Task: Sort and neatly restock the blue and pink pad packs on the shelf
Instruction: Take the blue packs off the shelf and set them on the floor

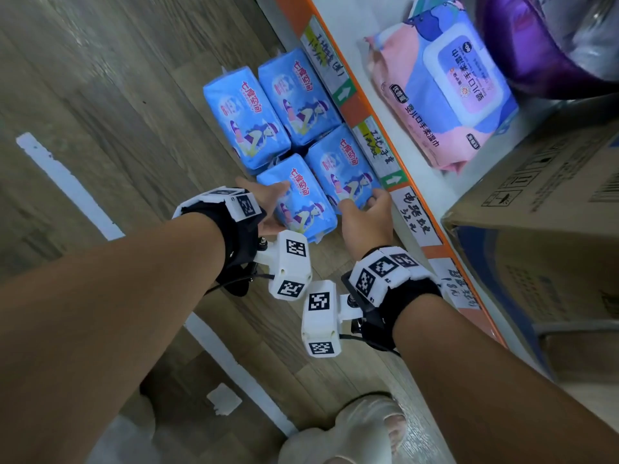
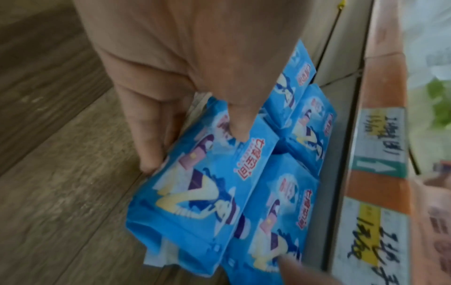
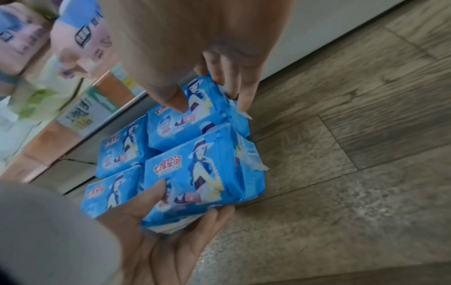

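Note:
Four blue pad packs lie in a two-by-two block on the wooden floor, against the shelf's base. The far pair are one pack point(image 1: 244, 118) and another point(image 1: 298, 95). My left hand point(image 1: 271, 209) grips the near-left pack point(image 1: 298, 202), thumb on top and fingers along its outer side point(image 2: 151, 146). My right hand point(image 1: 365, 202) grips the near-right pack point(image 1: 341, 165) at its near end, thumb on its face point(image 3: 175, 100) and fingers round the edge. Both gripped packs point(image 2: 207, 192) point(image 3: 195, 119) touch the floor. No pink pad packs are in view.
An orange shelf edge point(image 1: 368, 128) with handwritten price labels runs along the right. On the shelf lie a pink-and-blue wipes pack point(image 1: 442, 95), a purple bag point(image 1: 536, 45) and a cardboard box point(image 1: 552, 229). White tape lines point(image 1: 67, 185) mark the floor; my slippered foot point(image 1: 351, 430) stands below.

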`<action>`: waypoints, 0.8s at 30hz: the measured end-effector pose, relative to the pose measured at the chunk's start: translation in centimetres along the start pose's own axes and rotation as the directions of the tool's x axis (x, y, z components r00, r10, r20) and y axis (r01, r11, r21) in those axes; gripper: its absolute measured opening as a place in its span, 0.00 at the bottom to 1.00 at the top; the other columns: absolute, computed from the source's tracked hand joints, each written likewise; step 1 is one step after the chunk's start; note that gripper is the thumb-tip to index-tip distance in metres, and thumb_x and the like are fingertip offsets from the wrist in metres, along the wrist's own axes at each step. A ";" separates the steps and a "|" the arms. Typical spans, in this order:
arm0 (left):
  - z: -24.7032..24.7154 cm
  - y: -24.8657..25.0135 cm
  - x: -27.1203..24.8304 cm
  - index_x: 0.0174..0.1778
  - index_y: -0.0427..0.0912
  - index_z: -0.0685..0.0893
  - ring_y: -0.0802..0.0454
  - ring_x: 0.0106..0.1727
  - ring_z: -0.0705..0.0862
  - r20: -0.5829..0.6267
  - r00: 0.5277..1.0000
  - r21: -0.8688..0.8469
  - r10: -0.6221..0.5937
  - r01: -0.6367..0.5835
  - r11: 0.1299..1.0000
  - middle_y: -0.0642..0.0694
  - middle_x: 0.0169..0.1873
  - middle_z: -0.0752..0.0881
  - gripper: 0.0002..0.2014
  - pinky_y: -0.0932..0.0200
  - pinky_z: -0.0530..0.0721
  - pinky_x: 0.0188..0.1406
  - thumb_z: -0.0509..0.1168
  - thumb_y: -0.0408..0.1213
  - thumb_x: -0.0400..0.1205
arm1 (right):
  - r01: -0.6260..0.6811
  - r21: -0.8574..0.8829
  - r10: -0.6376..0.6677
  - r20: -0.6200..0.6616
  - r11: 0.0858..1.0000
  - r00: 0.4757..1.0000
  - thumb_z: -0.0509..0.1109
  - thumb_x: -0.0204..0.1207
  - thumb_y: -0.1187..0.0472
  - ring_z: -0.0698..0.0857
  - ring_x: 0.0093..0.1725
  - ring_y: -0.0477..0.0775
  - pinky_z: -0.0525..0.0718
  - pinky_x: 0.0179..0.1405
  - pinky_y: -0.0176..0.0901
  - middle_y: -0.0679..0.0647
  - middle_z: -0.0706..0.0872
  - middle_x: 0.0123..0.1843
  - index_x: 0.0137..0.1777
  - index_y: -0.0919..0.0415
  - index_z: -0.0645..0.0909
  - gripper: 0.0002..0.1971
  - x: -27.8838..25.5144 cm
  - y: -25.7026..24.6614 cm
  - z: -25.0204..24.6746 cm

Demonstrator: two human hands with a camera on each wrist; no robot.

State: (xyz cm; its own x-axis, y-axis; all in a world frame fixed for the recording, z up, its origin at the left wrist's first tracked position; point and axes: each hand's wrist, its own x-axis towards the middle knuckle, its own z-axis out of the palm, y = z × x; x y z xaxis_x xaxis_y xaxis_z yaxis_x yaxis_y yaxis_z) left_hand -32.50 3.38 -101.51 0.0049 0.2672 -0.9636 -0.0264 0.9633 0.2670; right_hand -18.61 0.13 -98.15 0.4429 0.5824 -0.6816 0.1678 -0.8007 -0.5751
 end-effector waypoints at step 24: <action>-1.9 -0.4 -2.6 0.68 0.35 0.75 0.54 0.24 0.79 0.070 0.995 0.401 -0.069 0.035 0.915 0.44 0.24 0.81 0.22 0.60 0.78 0.31 0.66 0.43 0.81 | -0.181 0.119 0.171 0.087 0.976 0.981 0.65 0.77 0.64 0.78 0.63 0.55 0.77 0.65 0.54 0.58 0.78 0.68 0.72 0.58 0.67 0.24 -1.3 -0.4 -1.5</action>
State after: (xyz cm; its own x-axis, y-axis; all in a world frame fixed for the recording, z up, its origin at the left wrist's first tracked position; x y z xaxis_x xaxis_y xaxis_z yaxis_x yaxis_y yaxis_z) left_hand -34.35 2.27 -99.10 0.0763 0.2014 -0.9765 0.3772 0.9008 0.2152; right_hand -17.89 -0.51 -96.38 0.3868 0.4467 -0.8067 -0.0211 -0.8703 -0.4921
